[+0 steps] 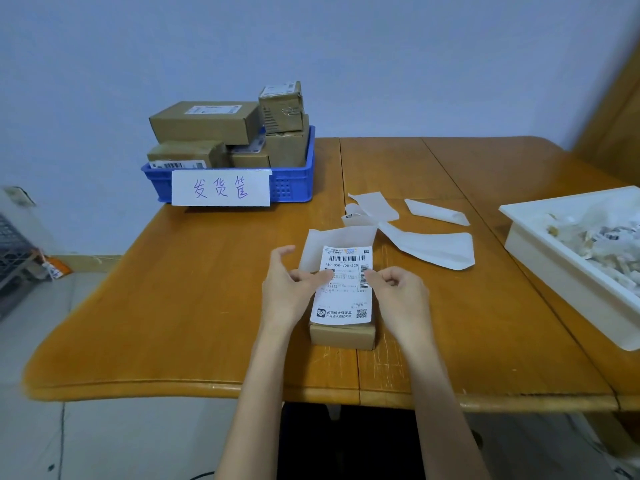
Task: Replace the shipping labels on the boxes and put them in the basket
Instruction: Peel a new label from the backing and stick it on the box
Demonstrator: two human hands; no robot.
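Near the front edge of the table (pixel 194 306), a small cardboard box (pixel 342 337) lies flat so both hands can smooth the shipping label (pixel 344 289) on. The left hand (pixel 289 292) presses the label with its thumb, its fingers loosely spread; the right hand (pixel 398 292), fingers curled, touches the label's right edge. The blue basket (pixel 294 183), already holding boxes, waits at the far left corner.

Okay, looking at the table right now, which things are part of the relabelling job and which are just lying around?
Part of the job:
small box under both hands
new shipping label lying on it
left hand and right hand at the label
blue basket with labelled boxes

Just lying about:
peeled backing sheets
white tray of scraps
crate on the floor
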